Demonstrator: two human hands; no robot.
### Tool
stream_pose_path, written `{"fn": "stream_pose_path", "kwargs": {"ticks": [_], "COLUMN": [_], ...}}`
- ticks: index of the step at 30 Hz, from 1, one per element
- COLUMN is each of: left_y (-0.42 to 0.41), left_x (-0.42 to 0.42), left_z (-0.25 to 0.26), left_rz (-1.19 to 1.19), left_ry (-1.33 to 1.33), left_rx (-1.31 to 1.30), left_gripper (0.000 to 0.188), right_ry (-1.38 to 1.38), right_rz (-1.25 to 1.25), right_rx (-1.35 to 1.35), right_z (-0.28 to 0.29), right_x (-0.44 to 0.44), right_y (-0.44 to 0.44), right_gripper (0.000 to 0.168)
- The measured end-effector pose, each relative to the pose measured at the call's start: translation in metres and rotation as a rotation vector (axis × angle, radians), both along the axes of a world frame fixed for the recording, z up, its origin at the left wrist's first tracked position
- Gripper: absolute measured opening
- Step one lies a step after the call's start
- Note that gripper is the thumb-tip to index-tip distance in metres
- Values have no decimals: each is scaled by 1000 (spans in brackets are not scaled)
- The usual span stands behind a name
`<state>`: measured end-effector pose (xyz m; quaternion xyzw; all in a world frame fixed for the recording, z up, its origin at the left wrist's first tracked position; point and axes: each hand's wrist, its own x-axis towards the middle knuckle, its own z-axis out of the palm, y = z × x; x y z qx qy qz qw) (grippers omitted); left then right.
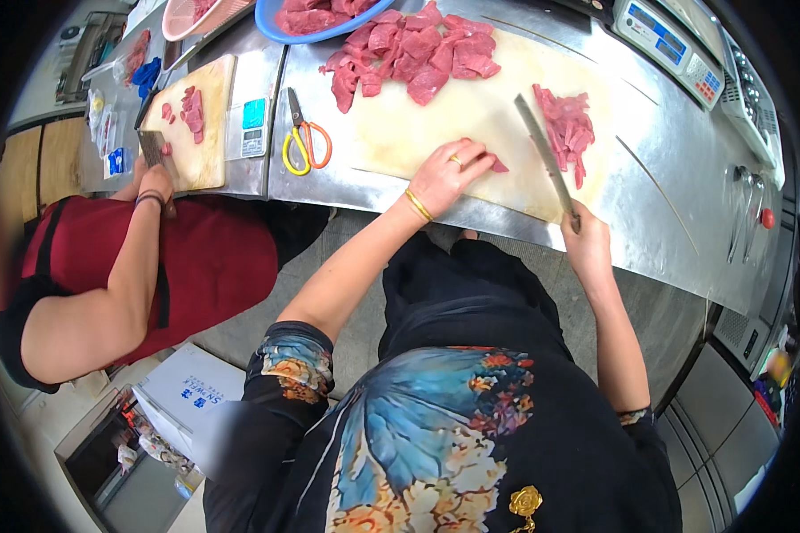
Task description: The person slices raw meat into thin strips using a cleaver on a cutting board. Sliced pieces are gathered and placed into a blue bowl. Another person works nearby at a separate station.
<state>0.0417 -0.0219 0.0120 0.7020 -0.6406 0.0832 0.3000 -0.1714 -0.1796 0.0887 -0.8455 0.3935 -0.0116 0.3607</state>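
Observation:
My left hand (445,174), with a gold ring and bracelet, rests on the front of a pale cutting board (407,136). Its curled fingertips hold a small piece of raw red meat (500,165) against the board. In my right hand (588,241) is the handle of a knife (545,150). The blade is raised, edge-on to me and slightly blurred, to the right of the small piece. Beyond the blade lies a pile of sliced meat strips (565,126). Larger chunks of raw meat (420,50) are heaped along the board's far side.
Scissors (301,136) and a small digital scale (253,130) lie left of my board. A blue basin (327,30) of meat stands behind. At left, a co-worker's hand (157,181) holds a cleaver (151,148) over another board (210,113). A larger scale (670,50) stands far right.

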Motion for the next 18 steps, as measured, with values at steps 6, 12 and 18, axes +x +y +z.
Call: {"fn": "stream_pose_path", "kwargs": {"ticks": [6,12,18], "left_y": [8,7,1], "left_x": [8,6,6], "left_z": [0,5,-1], "left_rz": [28,-21,-22], "left_ry": [19,-72,-75], "left_rx": [65,-31,-39], "left_gripper": [32,32,27], "right_ry": [128,216,218], "right_rz": [142,161,213], "right_rx": [43,75,58], "right_z": [36,45,39], "right_x": [-10,-4,-5], "right_y": [22,30,29], "right_gripper": [27,27,26]}}
